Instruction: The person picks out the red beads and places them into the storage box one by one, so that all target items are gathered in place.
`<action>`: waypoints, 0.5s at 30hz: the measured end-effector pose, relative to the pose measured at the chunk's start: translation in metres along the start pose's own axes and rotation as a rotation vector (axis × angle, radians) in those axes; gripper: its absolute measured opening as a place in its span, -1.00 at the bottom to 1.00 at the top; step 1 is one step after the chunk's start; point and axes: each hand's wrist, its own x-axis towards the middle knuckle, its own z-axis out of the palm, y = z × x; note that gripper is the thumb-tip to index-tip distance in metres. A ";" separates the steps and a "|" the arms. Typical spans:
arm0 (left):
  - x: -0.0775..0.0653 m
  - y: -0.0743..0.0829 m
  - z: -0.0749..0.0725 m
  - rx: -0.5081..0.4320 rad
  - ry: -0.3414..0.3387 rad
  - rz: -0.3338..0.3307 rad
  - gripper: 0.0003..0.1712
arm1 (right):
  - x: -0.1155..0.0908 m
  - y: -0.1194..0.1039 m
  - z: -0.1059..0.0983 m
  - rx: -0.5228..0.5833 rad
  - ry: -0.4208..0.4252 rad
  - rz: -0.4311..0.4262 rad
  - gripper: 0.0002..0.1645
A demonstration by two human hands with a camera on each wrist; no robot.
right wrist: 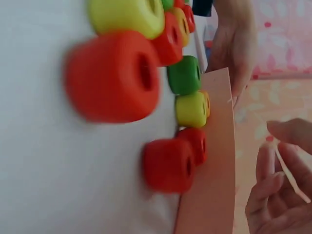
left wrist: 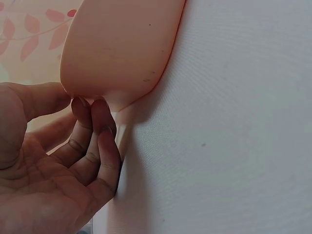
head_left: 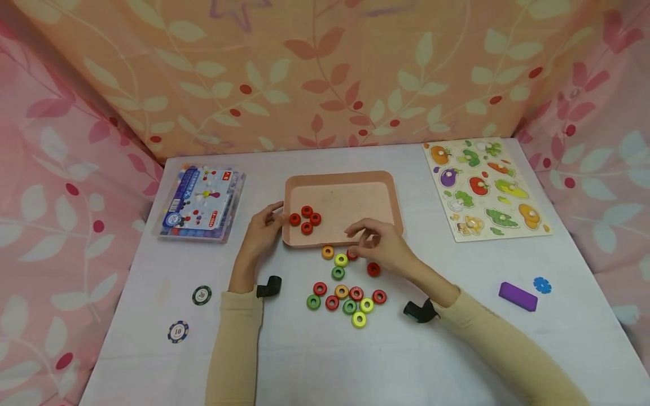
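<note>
A peach tray point(head_left: 350, 208) sits on the white table, with several red ring-shaped beads point(head_left: 307, 228) inside its left end. At its left side, my left hand point(head_left: 261, 228) pinches the rim between thumb and fingers; the left wrist view shows the fingertips against the tray wall point(left wrist: 112, 53). My right hand point(head_left: 383, 245) hovers by the tray's front edge with loosely bent fingers, nothing seen held. Below it, a red bead point(head_left: 352, 254) lies close to the front wall beside a yellow bead point(head_left: 341, 260). Another red bead point(head_left: 373, 269) lies slightly nearer to me.
Several more red, green, yellow and orange beads point(head_left: 349, 307) lie in front of the tray. A clear box point(head_left: 200, 203) stands at left above two poker chips point(head_left: 201, 295). On the right are a vegetable puzzle board point(head_left: 487, 194), a purple block point(head_left: 518, 296) and a blue flower-shaped piece point(head_left: 542, 285).
</note>
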 end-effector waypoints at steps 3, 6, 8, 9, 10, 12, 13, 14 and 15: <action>0.000 0.000 0.000 -0.002 -0.001 -0.001 -0.47 | -0.021 0.004 -0.008 0.020 -0.021 0.042 -0.61; 0.000 0.000 0.000 0.005 0.001 0.005 -0.47 | -0.039 0.012 -0.013 0.000 -0.036 0.072 -0.59; 0.001 0.000 0.000 0.008 0.002 0.012 -0.47 | -0.048 0.019 -0.014 -0.037 -0.054 0.073 -0.54; 0.001 0.000 0.000 0.010 0.003 0.015 -0.47 | -0.052 0.022 -0.014 -0.055 -0.067 0.067 -0.51; 0.002 -0.001 0.000 0.011 0.003 0.021 -0.47 | -0.055 0.025 -0.014 -0.070 -0.080 0.063 -0.48; 0.002 -0.001 0.000 0.013 0.003 0.027 -0.47 | -0.060 0.031 -0.013 -0.103 -0.099 0.042 -0.42; 0.002 -0.001 0.000 0.013 0.003 0.030 -0.47 | -0.061 0.033 -0.012 -0.115 -0.104 0.031 -0.40; 0.002 -0.001 0.000 0.015 0.003 0.031 -0.47 | -0.062 0.035 -0.012 -0.122 -0.105 0.019 -0.39; 0.002 -0.001 0.000 0.017 0.005 0.031 -0.47 | -0.062 0.037 -0.011 -0.123 -0.104 0.016 -0.40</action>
